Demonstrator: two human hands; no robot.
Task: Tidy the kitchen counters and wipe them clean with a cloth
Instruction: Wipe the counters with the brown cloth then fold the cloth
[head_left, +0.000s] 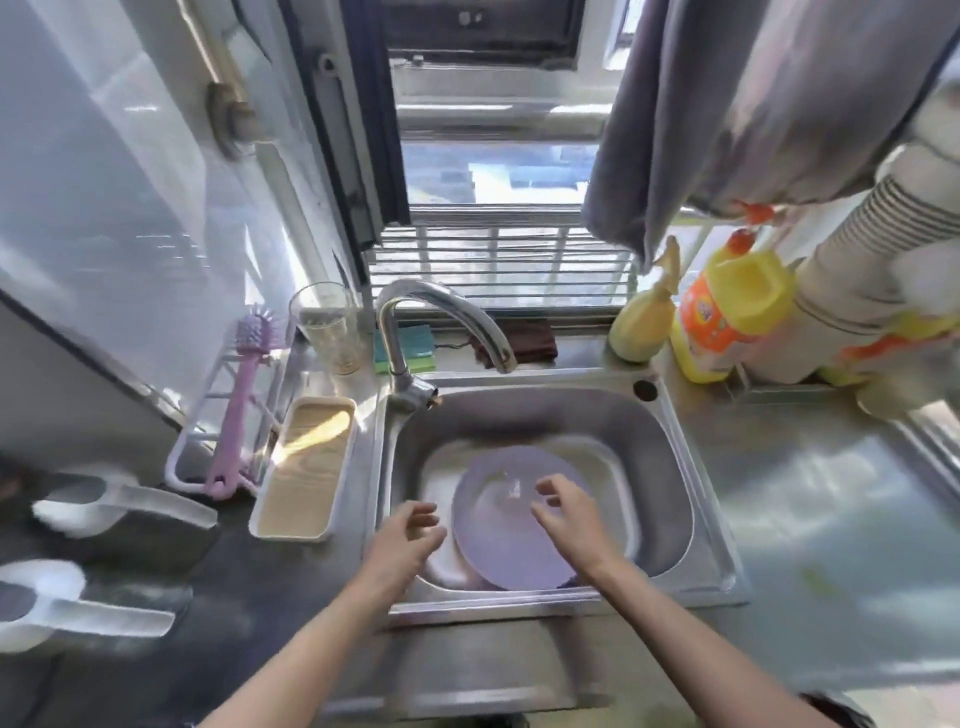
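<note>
A purple plate (511, 540) lies flat in the steel sink (670, 467). My left hand (410, 535) hovers over the sink's left edge, fingers loosely curled and apart, holding nothing. My right hand (569, 512) is above the plate's right half, fingers spread and empty. A dark brown cloth (527, 340) lies on the ledge behind the tap (441, 322). A grey towel (727, 114) hangs at the upper right. The steel counter (831, 499) to the right carries a few small stains.
A green-and-blue sponge (415, 348), a glass (330, 327), a purple brush (241, 395) in a white rack and a beige tray (304, 467) stand left of the sink. Yellow detergent bottles (727, 312) and stacked paper cups (857, 270) are at the right. Two white-handled pots (104, 514) sit lower left.
</note>
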